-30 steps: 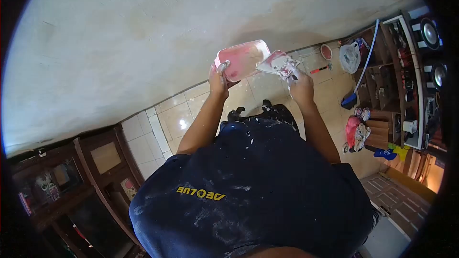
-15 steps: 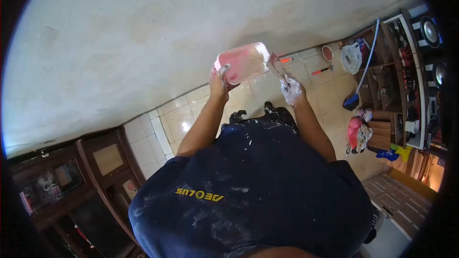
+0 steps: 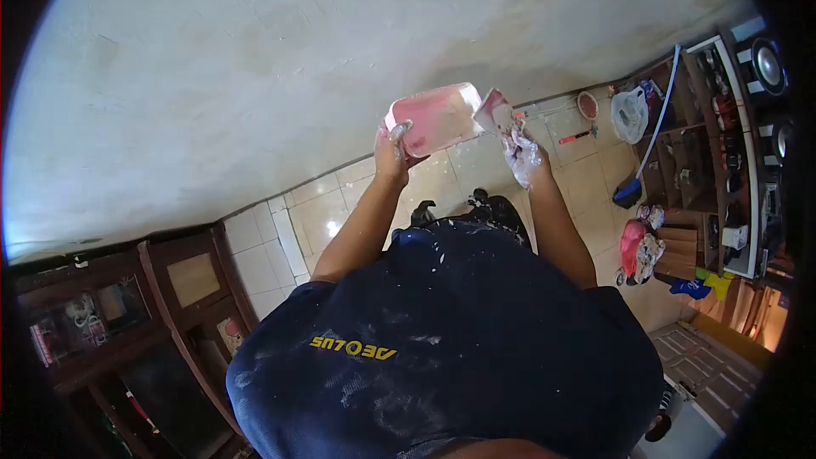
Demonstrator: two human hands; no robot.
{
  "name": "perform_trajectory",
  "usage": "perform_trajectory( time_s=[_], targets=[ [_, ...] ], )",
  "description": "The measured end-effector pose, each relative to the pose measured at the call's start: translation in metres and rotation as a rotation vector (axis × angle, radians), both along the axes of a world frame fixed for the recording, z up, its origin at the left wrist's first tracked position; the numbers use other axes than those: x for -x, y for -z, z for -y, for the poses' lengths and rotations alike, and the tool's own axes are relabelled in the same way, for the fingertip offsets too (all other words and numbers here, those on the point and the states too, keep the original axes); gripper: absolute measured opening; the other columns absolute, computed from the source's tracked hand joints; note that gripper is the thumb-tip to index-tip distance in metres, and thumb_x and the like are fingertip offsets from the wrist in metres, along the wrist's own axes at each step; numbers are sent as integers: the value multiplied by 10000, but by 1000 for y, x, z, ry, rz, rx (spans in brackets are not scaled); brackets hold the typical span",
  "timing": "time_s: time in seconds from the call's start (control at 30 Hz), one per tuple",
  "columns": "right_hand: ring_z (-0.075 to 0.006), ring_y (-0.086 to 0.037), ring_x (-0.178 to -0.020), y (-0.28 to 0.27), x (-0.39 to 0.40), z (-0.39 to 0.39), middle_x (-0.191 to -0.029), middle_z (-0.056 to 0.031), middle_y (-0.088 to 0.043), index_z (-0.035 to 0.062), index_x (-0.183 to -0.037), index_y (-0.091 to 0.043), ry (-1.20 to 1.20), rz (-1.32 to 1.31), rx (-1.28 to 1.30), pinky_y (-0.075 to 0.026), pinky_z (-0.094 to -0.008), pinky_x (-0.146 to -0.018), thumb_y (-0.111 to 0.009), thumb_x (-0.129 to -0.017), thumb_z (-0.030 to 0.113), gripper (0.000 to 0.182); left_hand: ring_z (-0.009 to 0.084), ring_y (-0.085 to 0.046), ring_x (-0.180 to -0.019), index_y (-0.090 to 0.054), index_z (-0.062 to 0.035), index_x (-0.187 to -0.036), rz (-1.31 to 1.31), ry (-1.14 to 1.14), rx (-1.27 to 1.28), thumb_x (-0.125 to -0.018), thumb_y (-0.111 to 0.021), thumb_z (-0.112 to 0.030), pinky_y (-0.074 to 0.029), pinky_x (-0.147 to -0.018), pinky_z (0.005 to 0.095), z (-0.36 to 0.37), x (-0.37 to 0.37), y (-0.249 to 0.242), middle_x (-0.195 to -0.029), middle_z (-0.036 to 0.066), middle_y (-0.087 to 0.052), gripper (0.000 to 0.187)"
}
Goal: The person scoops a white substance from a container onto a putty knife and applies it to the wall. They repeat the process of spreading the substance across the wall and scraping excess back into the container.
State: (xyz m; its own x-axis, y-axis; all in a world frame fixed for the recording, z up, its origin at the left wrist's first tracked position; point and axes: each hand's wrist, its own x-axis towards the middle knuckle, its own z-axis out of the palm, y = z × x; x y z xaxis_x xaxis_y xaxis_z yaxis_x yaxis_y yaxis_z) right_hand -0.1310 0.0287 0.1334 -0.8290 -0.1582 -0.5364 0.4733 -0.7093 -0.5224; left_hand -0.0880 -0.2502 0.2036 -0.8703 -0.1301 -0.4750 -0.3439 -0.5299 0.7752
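Observation:
My left hand (image 3: 393, 146), smeared with white paste, grips a pink plastic tub (image 3: 429, 116) by its left end, thumb over the rim. The tub is tilted with its inside towards me, and white paste coats its right end. My right hand (image 3: 524, 159), thickly coated in white, is closed around a putty knife (image 3: 495, 110) whose broad blade points up and left. That blade overlaps the tub's right edge in this view; most of its handle is hidden by my fingers. Both hands are held out in front of my chest, near the wall (image 3: 280, 76).
The wall has patchy damp-looking marks. Below lies a tiled floor (image 3: 340, 195) with white spots, a red-handled tool (image 3: 575, 137) and a round reddish dish (image 3: 587, 105). A shelf unit (image 3: 680, 161), plastic bag (image 3: 630, 116) and broom (image 3: 627, 193) are at right; a dark cabinet (image 3: 153, 314) stands at left.
The putty knife has turned, showing more of its blade face, and moved slightly up at the tub's right edge. The tub stays in my left hand, shifted a little right and down.

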Motion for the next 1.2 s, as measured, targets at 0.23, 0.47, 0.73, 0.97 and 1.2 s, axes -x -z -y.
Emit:
perform_trajectory(
  time_s=[0.23,0.47,0.73,0.97,1.2],
  targets=[
    [-138,-586,-723,9,1,-6,-880,-38,-642,69,-1011,-591,-149,-43,257,-472,-283,-651,-534,-858,86,165,297,-555,-1070,-368,-201,-1311,35,-8,-22,-802,-560,-393,-511,-803,505,-1,-4,7,-1252,51,-469,577],
    [-148,-602,-806,24,15,10,-1002,-29,-653,78,-1136,-587,-184,-89,283,-475,-310,-678,-478,-849,108,308,311,-552,-1093,-354,-163,-1348,3,-8,-27,-823,-514,-399,-496,-836,523,-4,-4,10,-1286,58,-470,597],
    [-132,-578,-791,18,27,12,-954,-37,-620,-30,-1164,-543,-254,-169,567,-495,-241,-735,-608,-739,114,454,305,-567,-1077,-371,-155,-1345,-20,-30,-23,-831,-503,-389,-500,-833,509,-6,-4,2,-1298,61,-475,581],
    [-172,-569,-806,13,39,20,-947,-46,-593,-45,-1229,-465,-202,-55,770,-491,-274,-762,-640,-726,82,548,307,-565,-1081,-382,-143,-1342,19,-96,-22,-791,-549,-400,-494,-842,499,-5,-7,-1,-1291,75,-482,630],
    [-176,-565,-849,4,53,35,-963,-49,-597,30,-1205,-511,-99,-161,942,-460,-303,-768,-550,-835,61,372,303,-567,-1086,-407,-117,-1325,26,-104,-44,-810,-533,-411,-495,-839,505,-1,-10,13,-1269,68,-509,606]
  ],
)
